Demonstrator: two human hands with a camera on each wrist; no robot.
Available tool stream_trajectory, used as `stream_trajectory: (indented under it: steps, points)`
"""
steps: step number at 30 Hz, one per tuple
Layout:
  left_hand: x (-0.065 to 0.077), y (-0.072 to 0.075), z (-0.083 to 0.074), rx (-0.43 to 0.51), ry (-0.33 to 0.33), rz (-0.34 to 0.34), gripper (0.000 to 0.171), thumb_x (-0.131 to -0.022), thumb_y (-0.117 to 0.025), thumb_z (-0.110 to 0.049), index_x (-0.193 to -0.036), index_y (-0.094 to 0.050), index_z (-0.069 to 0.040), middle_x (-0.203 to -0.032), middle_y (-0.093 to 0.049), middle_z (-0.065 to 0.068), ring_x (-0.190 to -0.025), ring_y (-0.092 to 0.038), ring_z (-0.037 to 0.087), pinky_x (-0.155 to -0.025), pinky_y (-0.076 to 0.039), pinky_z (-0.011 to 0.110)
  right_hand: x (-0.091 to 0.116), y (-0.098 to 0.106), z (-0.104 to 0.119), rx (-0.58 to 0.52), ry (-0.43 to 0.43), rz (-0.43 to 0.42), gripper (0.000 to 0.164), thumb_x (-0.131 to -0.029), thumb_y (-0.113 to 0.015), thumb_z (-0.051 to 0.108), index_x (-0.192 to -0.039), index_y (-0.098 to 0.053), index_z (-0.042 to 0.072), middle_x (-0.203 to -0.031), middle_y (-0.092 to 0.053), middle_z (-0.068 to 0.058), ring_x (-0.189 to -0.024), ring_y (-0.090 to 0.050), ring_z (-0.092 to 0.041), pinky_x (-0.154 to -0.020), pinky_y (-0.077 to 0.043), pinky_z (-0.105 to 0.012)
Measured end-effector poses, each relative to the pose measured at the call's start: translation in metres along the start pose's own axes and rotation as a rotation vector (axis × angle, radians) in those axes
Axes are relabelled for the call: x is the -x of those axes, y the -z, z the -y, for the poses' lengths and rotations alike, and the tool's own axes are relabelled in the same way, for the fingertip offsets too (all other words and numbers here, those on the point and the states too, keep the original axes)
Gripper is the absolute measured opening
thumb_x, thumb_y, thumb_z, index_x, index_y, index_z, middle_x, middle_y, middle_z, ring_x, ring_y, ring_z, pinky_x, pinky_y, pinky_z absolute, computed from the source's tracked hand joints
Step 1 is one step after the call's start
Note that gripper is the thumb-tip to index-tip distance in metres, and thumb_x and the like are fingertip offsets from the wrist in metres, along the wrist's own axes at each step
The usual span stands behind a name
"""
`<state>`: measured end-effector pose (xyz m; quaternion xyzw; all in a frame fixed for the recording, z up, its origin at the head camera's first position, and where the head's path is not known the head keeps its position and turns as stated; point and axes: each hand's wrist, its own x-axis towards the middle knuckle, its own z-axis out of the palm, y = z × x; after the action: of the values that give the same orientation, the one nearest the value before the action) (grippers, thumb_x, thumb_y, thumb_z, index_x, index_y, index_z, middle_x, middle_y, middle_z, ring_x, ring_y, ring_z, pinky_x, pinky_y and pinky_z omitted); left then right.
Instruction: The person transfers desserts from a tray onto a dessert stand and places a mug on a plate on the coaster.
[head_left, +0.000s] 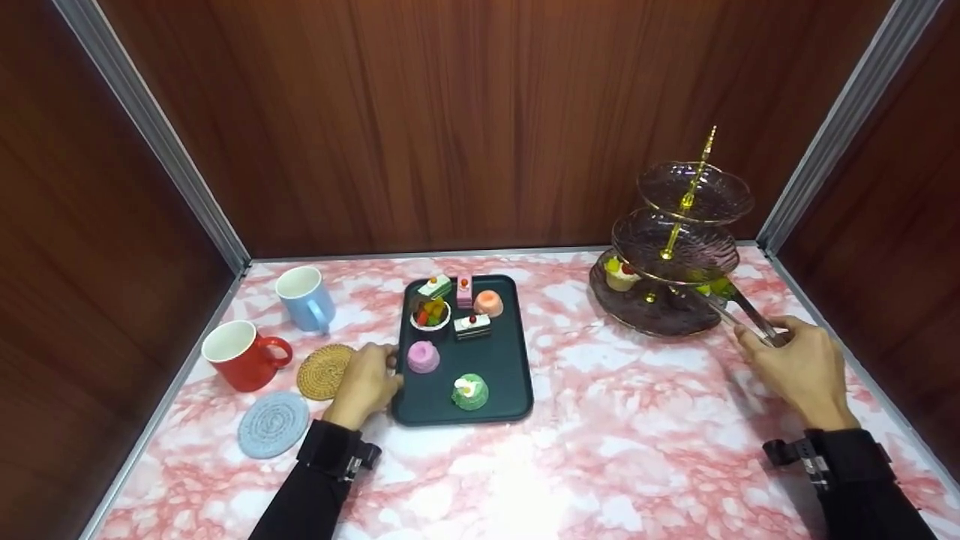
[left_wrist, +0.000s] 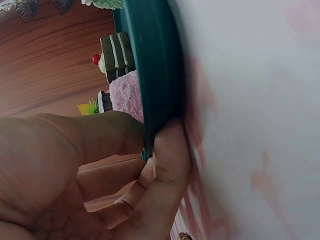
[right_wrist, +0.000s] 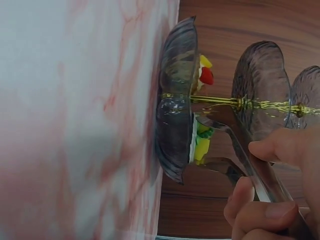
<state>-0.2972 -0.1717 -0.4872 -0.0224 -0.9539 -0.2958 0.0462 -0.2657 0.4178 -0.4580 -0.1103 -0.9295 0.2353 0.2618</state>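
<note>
My left hand [head_left: 366, 382] pinches the left rim of a dark green tray [head_left: 510, 375], thumb above and a finger beneath it in the left wrist view. On the tray are several small toy cakes, among them a pink one [head_left: 423, 357] by the hand and a green one [head_left: 470, 391] near the front. My right hand [head_left: 802, 367] grips metal tongs [right_wrist: 270, 187] that reach over the bottom plate of a tiered stand [head_left: 652, 321]. Between the tong tips is a cake with yellow and green topping [right_wrist: 202, 145], low at the plate. A cupcake [head_left: 621, 276] sits at that plate's left.
At the left stand a blue mug [head_left: 301, 298] and a red mug [head_left: 240, 356]. A woven tan coaster [head_left: 322, 371] and a grey-blue coaster [head_left: 274, 424] lie nearby. Wood-grain panels [head_left: 450, 127] enclose the pink marbled table [head_left: 585, 450] at the back and sides.
</note>
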Motion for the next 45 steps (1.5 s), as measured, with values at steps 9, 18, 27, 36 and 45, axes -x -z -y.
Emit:
stream_trajectory:
  steps: [9,18,27,36,45]
  points:
    - [0.002,0.0,0.001,-0.012,0.018,0.004,0.046,-0.071,-0.07,-0.009,-0.117,-0.063,-0.006,-0.093,-0.066,0.007,-0.087,-0.059,0.021,-0.083,-0.048,0.038,0.003,0.006,0.005,0.025,0.003,0.025,0.06,-0.069,-0.066,0.063,-0.103,-0.069,0.014,-0.071,-0.068,-0.009,-0.067,-0.058,-0.027,-0.053,-0.033,-0.03]
    - [0.002,0.0,0.001,0.003,0.004,0.005,0.047,-0.071,-0.07,-0.007,-0.117,-0.062,-0.004,-0.093,-0.066,0.007,-0.086,-0.059,0.02,-0.082,-0.048,0.038,0.007,0.022,0.015,0.049,-0.016,0.06,0.06,-0.068,-0.064,0.065,-0.101,-0.069,0.015,-0.071,-0.068,-0.008,-0.062,-0.058,-0.026,-0.045,-0.033,-0.03]
    - [0.002,-0.002,0.001,0.012,0.022,0.013,0.047,-0.071,-0.07,-0.008,-0.117,-0.062,-0.005,-0.095,-0.066,0.007,-0.088,-0.06,0.021,-0.084,-0.048,0.037,0.01,0.032,0.027,0.089,0.024,0.082,0.051,-0.069,-0.065,0.063,-0.087,-0.07,0.016,-0.072,-0.067,-0.009,-0.058,-0.056,-0.027,-0.043,-0.032,-0.031]
    - [0.0,-0.003,0.001,-0.01,-0.025,-0.014,0.045,-0.069,-0.068,-0.008,-0.114,-0.064,-0.006,-0.09,-0.065,0.005,-0.083,-0.057,0.019,-0.08,-0.047,0.036,0.014,0.026,0.037,0.061,0.094,0.056,0.041,-0.069,-0.069,0.057,-0.076,-0.07,0.017,-0.067,-0.067,-0.007,-0.052,-0.053,-0.022,-0.044,-0.031,-0.03]
    - [0.0,-0.001,0.001,-0.022,0.018,0.005,0.047,-0.071,-0.07,-0.01,-0.118,-0.062,-0.008,-0.093,-0.065,0.005,-0.086,-0.058,0.02,-0.082,-0.048,0.037,0.021,0.01,0.05,0.018,0.115,0.086,0.043,-0.069,-0.067,0.058,-0.081,-0.069,0.017,-0.068,-0.067,-0.006,-0.055,-0.056,-0.021,-0.046,-0.035,-0.03]
